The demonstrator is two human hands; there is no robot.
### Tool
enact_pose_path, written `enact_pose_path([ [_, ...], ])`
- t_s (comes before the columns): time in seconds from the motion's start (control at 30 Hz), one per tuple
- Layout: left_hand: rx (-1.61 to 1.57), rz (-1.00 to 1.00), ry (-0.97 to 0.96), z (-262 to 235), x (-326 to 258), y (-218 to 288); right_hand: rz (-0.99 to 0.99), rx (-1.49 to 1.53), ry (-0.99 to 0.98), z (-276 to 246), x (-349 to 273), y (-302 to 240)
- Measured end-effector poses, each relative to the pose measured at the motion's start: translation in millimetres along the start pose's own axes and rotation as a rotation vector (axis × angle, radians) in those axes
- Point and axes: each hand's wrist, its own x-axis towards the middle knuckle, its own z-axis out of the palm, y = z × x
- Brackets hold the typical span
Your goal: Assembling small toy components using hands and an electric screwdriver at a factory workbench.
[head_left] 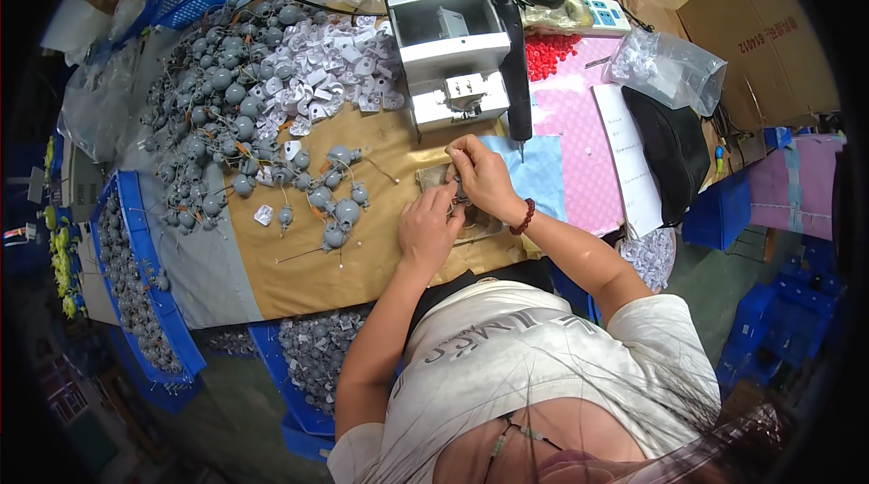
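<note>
My left hand (pixel 428 229) and my right hand (pixel 490 180) meet over a small square metal fixture (pixel 433 178) near the table's front edge. Their fingers are bent close together around a small greyish part (pixel 460 197), mostly hidden between them. My right thumb and forefinger are pinched at the fixture's far side; what they hold is too small to make out. The left fingertips press in from the left, and what they grip is covered. Just beyond the right hand, a black electric screwdriver (pixel 517 76) hangs upright with its bit down, apart from the hands.
A white and black machine (pixel 457 54) stands behind the fixture. Leftward lie grey round parts with wires (pixel 222 81) and white plastic pieces (pixel 330 67). Small red pieces (pixel 549 54), a blue sheet (pixel 541 178), a paper (pixel 628 162) and a black pouch (pixel 668 153) are rightward. Blue bins (pixel 188 339) flank the table.
</note>
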Motion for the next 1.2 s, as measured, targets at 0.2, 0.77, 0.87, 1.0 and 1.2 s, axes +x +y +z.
enact_pose_path([
  [0.2, -0.084, -0.054, -0.026, -8.7, -5.1, 3.2, 0.107, 0.304, -0.174, -7.2, 6.5, 12.8],
  [0.77, -0.022, -0.723, -0.59, -212.5, -225.5, -97.2, -0.151, -0.414, -0.112, -136.5, 77.5, 106.4],
  [0.87, 0.219, -0.675, -0.036, -219.8, -141.9, -115.0, -0.183, -0.439, -0.106, -131.0, 81.4, 113.7],
  [1.0, 0.469, -0.333, 0.207, -203.6, -74.2, -168.2, -0.205, -0.503, -0.072, -129.0, 84.5, 128.9],
  [1.2, 0.337, -0.531, 0.265, -184.4, -51.2, -204.0, -0.259, -0.437, 0.061, -124.2, 81.1, 126.3],
])
